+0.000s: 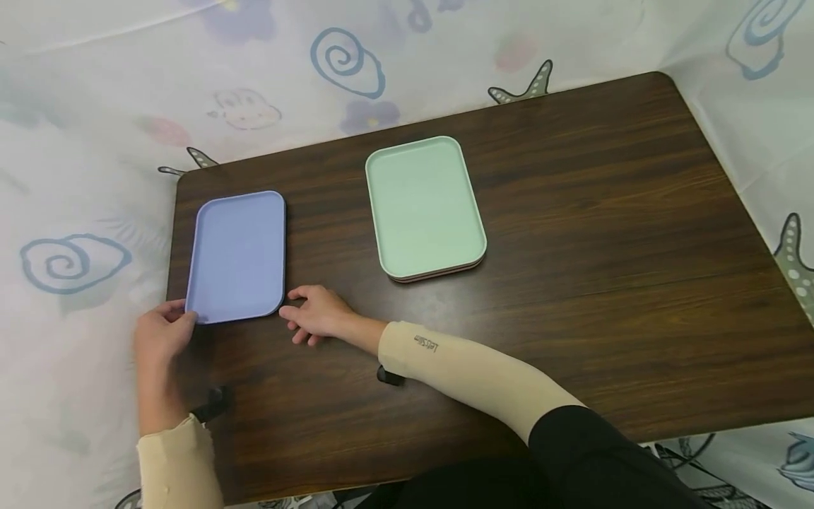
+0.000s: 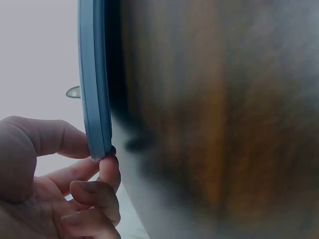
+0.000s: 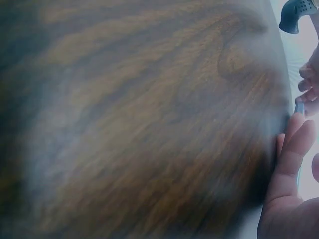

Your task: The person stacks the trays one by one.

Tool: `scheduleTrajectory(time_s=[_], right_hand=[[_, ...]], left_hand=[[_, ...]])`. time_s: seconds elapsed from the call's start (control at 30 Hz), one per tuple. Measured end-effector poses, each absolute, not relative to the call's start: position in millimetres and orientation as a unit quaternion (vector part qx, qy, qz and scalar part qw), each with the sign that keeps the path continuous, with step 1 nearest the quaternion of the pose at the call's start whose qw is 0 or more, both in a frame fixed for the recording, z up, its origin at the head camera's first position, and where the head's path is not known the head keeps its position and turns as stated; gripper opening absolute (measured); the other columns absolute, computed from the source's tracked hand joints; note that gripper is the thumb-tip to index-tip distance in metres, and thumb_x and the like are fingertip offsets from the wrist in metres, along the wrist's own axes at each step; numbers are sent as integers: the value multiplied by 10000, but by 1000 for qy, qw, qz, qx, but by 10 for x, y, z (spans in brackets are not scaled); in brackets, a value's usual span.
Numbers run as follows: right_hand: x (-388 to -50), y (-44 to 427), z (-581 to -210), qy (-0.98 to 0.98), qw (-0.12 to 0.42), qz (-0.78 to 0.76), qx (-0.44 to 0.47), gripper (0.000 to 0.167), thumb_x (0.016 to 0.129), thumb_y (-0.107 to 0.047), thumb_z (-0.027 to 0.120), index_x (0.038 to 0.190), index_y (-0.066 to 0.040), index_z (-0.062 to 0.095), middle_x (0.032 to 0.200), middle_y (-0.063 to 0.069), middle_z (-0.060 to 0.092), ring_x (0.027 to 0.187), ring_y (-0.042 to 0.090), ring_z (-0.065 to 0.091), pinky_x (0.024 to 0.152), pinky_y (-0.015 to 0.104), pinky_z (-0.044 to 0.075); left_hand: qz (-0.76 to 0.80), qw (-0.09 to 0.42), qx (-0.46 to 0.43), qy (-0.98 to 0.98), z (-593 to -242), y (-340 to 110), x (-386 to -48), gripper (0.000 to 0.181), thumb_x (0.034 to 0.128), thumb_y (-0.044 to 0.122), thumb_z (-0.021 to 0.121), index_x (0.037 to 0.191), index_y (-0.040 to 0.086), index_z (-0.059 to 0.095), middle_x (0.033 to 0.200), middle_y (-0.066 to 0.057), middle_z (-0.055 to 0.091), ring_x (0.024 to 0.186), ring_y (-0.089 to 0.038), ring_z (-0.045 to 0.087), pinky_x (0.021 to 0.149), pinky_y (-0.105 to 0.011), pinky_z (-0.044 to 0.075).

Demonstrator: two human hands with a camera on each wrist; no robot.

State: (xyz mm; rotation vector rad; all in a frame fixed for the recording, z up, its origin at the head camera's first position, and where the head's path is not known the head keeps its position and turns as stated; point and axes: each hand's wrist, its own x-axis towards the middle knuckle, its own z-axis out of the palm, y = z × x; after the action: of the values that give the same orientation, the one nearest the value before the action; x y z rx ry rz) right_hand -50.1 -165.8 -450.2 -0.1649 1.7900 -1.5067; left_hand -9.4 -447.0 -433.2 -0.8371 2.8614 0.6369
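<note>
A blue rectangular tray [image 1: 239, 256] lies at the left end of the table. My left hand [image 1: 162, 336] pinches its near left corner, thumb on top and fingers beneath. In the left wrist view, the tray's edge [image 2: 93, 84] shows layered lines between the thumb and fingertips of that hand [image 2: 65, 174]. By the near right corner is my right hand [image 1: 319, 312], its fingers loosely spread and gripping nothing; whether a fingertip touches the rim I cannot tell. The right wrist view shows that hand [image 3: 289, 184] partly cut off at the frame's edge.
A green tray [image 1: 426, 205] tops a small stack near the table's middle, with a brownish rim below it. Patterned white cloth [image 1: 305, 71] hangs behind the dark wood table [image 1: 610, 233] and at both sides.
</note>
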Motion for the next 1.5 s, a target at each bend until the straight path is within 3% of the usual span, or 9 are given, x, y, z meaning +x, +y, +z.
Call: scheduleTrajectory(time_s=[0.13, 0.43, 0.73, 0.93, 1.3, 1.5], right_hand=[[-489, -1709, -4508, 703, 374, -602, -54, 435, 959, -261, 647, 1346, -86, 554, 817, 38, 724, 607, 157, 700, 545, 367, 560], [-565, -1748, -4531, 714, 361, -600, -14, 277, 934, -199, 667, 1175, -83, 597, 777, 21, 724, 552, 122, 681, 504, 316, 544], [-618, -1702, -4539, 702, 347, -622, -8, 120, 931, -114, 669, 1003, -70, 584, 779, 63, 726, 567, 149, 691, 450, 278, 512], [-636, -1647, -4534, 699, 340, -629, -12, 107, 915, -69, 677, 946, -65, 574, 783, 65, 722, 567, 153, 692, 443, 269, 504], [-653, -1532, -4486, 698, 335, -632, -20, 120, 887, -34, 693, 935, -49, 584, 726, 8, 696, 564, 134, 687, 524, 344, 550], [-644, -1441, -4388, 696, 328, -637, -39, 116, 883, -36, 682, 937, -54, 582, 718, -7, 694, 577, 152, 695, 597, 435, 565]], left_hand=[[216, 46, -284, 933, -4364, -4397, -47, 438, 921, 196, 530, 1257, -74, 604, 922, -241, 669, 693, -225, 550, 561, -304, 404], [250, 65, -305, 917, -4370, -4319, -10, 444, 925, 192, 524, 1279, -69, 586, 863, -141, 644, 739, -235, 520, 579, -289, 398], [290, 73, -292, 909, -4323, -4204, 60, 424, 939, 167, 533, 1276, -88, 571, 801, -53, 626, 752, -177, 483, 648, -288, 364], [335, 56, -311, 888, -4331, -4137, 110, 433, 952, 160, 546, 1314, -76, 545, 765, 56, 558, 778, -155, 456, 683, -284, 346], [406, 0, -341, 848, -4312, -3996, 202, 383, 936, 81, 562, 1295, -49, 544, 710, 117, 504, 671, -56, 445, 592, -214, 349], [468, -21, -353, 810, -4249, -3926, 252, 258, 925, 46, 574, 1182, 31, 583, 685, 104, 509, 614, -59, 435, 528, -204, 339]])
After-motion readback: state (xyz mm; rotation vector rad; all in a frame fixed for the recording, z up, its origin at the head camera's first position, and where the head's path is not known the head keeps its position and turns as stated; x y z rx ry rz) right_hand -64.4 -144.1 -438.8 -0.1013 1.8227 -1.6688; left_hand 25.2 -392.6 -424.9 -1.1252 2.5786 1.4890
